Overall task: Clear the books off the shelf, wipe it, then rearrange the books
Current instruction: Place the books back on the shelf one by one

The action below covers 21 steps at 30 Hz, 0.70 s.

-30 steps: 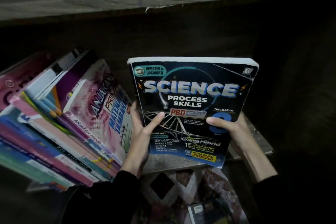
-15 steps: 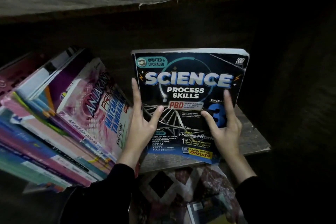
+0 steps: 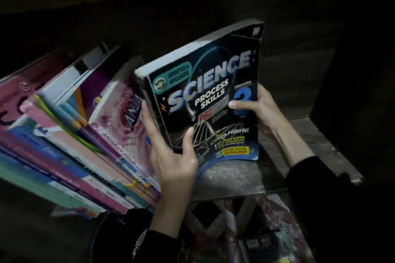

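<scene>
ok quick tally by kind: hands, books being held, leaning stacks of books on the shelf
hands: 2, the left hand and the right hand
books held: 1, the Science Process Skills book
leaning stacks: 1, the stack of books, too blurred to count its books
total: 4

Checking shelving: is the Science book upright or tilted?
Tilted: the Science book leans left toward the stacked books; left hand and right hand grip it.
</scene>
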Tool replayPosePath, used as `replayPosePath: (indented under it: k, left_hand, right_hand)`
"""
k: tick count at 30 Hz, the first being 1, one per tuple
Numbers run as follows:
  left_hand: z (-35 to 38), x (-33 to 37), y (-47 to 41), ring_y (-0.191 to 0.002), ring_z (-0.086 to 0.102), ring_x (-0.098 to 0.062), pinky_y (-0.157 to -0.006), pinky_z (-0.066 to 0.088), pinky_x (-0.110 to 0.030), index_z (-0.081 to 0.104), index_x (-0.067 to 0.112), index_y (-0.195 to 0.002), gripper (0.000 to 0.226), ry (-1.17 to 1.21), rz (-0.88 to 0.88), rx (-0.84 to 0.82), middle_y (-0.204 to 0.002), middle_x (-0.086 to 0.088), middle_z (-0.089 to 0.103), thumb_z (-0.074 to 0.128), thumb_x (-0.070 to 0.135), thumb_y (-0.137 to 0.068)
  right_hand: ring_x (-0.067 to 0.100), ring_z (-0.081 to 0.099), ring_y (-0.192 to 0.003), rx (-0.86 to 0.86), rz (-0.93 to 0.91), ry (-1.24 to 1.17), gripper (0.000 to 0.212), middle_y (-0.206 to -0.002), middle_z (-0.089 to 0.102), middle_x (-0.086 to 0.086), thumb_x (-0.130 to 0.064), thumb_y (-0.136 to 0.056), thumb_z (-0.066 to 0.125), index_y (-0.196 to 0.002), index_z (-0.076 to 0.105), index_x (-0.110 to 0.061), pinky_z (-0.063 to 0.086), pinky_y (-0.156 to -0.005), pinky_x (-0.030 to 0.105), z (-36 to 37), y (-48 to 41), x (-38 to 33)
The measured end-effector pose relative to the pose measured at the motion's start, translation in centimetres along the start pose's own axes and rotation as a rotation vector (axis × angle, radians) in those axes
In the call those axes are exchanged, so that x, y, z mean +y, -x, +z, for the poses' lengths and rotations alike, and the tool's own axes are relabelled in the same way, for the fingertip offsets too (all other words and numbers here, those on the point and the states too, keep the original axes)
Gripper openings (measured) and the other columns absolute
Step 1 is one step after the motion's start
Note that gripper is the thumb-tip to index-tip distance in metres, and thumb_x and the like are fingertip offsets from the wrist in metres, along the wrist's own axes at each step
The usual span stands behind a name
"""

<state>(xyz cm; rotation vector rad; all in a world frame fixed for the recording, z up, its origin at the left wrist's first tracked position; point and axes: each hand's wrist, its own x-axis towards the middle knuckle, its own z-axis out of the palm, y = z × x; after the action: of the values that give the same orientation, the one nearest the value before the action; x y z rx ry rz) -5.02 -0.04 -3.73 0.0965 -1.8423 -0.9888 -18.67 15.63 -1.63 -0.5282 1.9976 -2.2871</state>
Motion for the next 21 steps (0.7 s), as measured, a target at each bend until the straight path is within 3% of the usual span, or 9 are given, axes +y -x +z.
replayPosePath:
  k: [2,5,9,12,14,16,18,21]
  left_hand:
    - [0.0,0.3,0.8,-0.139,0.012,0.014,-0.112,0.014,-0.009,0.012,0.004,-0.147,0.089,-0.044,0.071,0.089,-0.148,0.007,0.016,0.071,-0.003,-0.081]
    - [0.0,0.9,2.0,-0.137,0.013,0.016,-0.110,0.017,-0.006,0.014,0.007,-0.147,0.086,-0.056,0.057,0.161,-0.146,0.005,0.018,0.069,-0.003,-0.082]
    - [0.5,1.4,2.6,-0.135,0.014,0.019,-0.105,0.018,-0.002,0.017,0.008,-0.145,0.082,-0.079,0.071,0.196,-0.142,0.002,0.021,0.067,-0.006,-0.082]
    - [0.8,0.9,2.4,-0.138,0.012,0.014,-0.110,0.016,-0.007,0.014,0.015,-0.148,0.083,-0.132,0.067,0.232,-0.148,0.010,0.018,0.067,0.001,-0.085]
    - [0.9,0.6,2.4,-0.141,0.012,0.008,-0.113,0.016,-0.015,0.010,0.022,-0.148,0.084,-0.186,0.083,0.236,-0.149,0.018,0.015,0.065,0.006,-0.088]
    - [0.8,0.3,2.3,-0.142,0.020,-0.004,-0.115,0.020,-0.027,0.005,0.026,-0.150,0.085,-0.236,0.115,0.223,-0.152,0.010,0.018,0.063,0.010,-0.090]
    - [0.9,0.0,2.3,-0.139,0.030,-0.024,-0.113,0.026,-0.041,-0.003,0.027,-0.153,0.090,-0.302,0.165,0.195,-0.152,-0.012,0.025,0.060,0.010,-0.092]
    - [1.0,-0.6,2.2,-0.139,0.030,-0.036,-0.113,0.025,-0.045,-0.013,0.023,-0.152,0.094,-0.366,0.269,0.125,-0.149,-0.029,0.025,0.057,0.005,-0.092]
  right_hand:
    - [0.009,0.069,-0.084,-0.101,0.017,0.055,0.057,-0.088,0.073,-0.007,-0.004,-0.052,0.081,-0.102,0.060,-0.021,0.054,-0.078,0.025,0.6,-1.9,-0.1]
    - [0.000,0.065,-0.094,-0.230,0.031,0.168,0.065,-0.106,0.067,-0.009,-0.008,-0.058,0.081,-0.115,0.055,-0.024,0.050,-0.086,0.019,1.9,-2.9,0.3]
    - [-0.005,0.054,-0.113,-0.178,0.021,0.110,0.074,-0.126,0.055,-0.012,-0.010,-0.076,0.076,-0.138,0.039,-0.027,0.044,-0.095,0.015,3.6,-1.6,2.2]
    - [0.007,0.031,-0.140,-0.107,-0.054,0.099,0.081,-0.154,0.031,-0.011,-0.035,-0.083,0.069,-0.148,0.021,-0.040,0.030,-0.113,0.029,5.6,0.0,3.8]
    - [0.009,0.018,-0.145,-0.052,-0.071,0.148,0.069,-0.158,0.020,-0.013,-0.051,-0.088,0.052,-0.147,0.017,-0.046,0.018,-0.119,0.038,7.5,0.7,4.9]
    - [0.012,0.007,-0.148,0.041,-0.015,0.228,0.061,-0.160,0.014,-0.009,-0.063,-0.092,0.032,-0.148,0.016,-0.046,0.008,-0.120,0.045,9.9,1.5,5.9]
    - [0.013,0.004,-0.148,0.094,0.043,0.180,0.058,-0.161,0.010,-0.002,-0.063,-0.094,0.019,-0.148,0.016,-0.044,0.007,-0.120,0.038,11.8,2.6,6.6]
    - [0.007,0.010,-0.146,0.038,0.023,0.117,0.047,-0.159,0.013,-0.001,-0.039,-0.104,0.024,-0.150,0.022,-0.031,0.012,-0.111,0.008,12.7,4.3,7.5]
